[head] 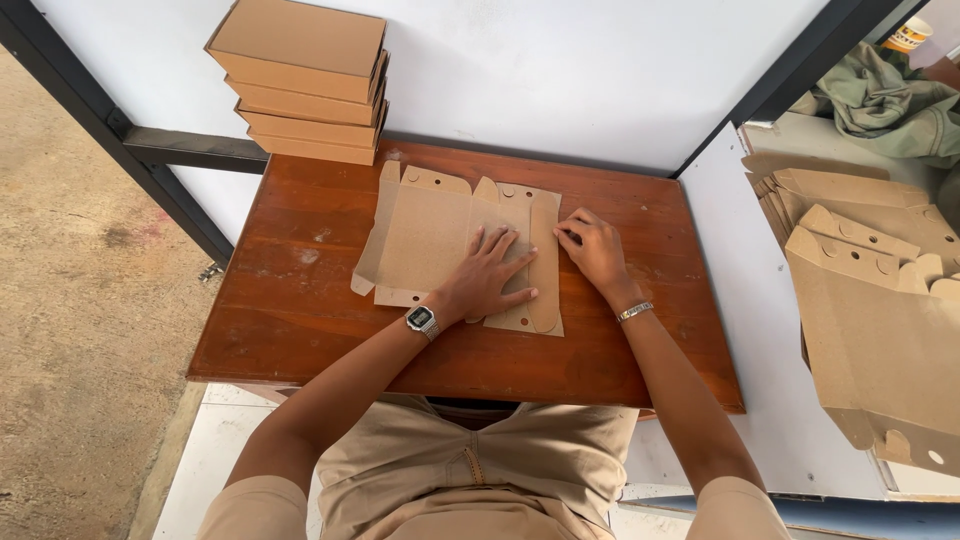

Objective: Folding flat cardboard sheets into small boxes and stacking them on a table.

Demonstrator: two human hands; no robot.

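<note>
A flat brown cardboard box blank (425,235) lies on the red-brown wooden table (300,320), with its left flap standing slightly up. My left hand (487,275), a wristwatch on its wrist, presses palm-down with spread fingers on the blank's right half. My right hand (592,248), a bracelet on its wrist, rests at the blank's right edge, its fingertips on the long folded side flap (544,270). Neither hand grips anything.
A stack of several folded brown boxes (305,80) sits at the table's far left corner against the white wall. A pile of unfolded cardboard blanks (865,300) lies on the white surface to the right. Green cloth (885,100) lies far right.
</note>
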